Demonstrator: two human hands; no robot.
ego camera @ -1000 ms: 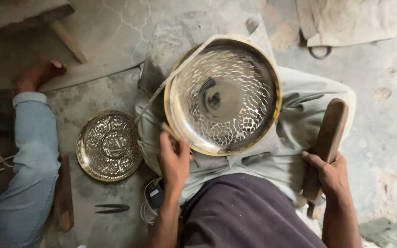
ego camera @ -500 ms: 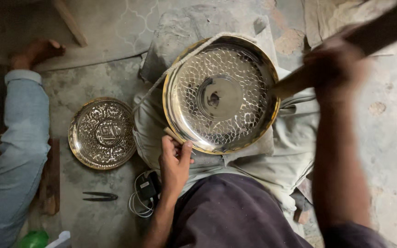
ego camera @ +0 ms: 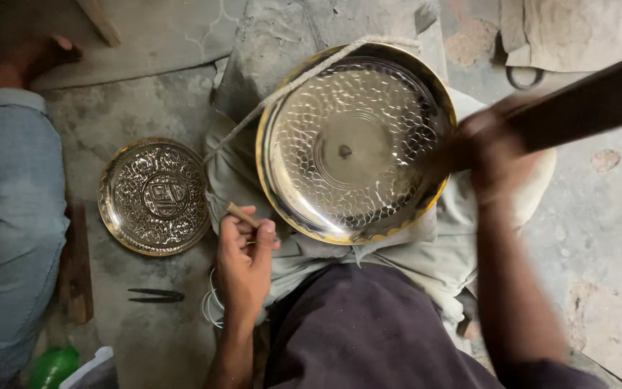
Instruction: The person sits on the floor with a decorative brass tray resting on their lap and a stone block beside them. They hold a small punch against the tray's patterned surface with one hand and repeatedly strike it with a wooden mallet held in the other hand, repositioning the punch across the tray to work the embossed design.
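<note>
Two plates in view: hammered dish [ego camera: 354, 144] on lap, dimpled nearly throughout, centre plain. Left hand [ego camera: 245, 263] fingers pinched small punch [ego camera: 242, 215]; right hand [ego camera: 494, 148] gripped blurred wooden mallet [ego camera: 584, 104]. Engraved plate [ego camera: 155, 196] lay on floor.

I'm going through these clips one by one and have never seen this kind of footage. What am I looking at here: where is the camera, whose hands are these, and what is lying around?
The camera sits on a person's head and looks down at their lap and hands. A large hammered brass dish rests on cloth over their knees. The left hand pinches a small stick-like tool beside the dish's rim. The right hand, blurred by motion, grips a dark wooden mallet raised beside the dish. On the concrete floor lie a smaller engraved plate and dark tweezers. At the left edge is another person's blue-trousered leg.
</note>
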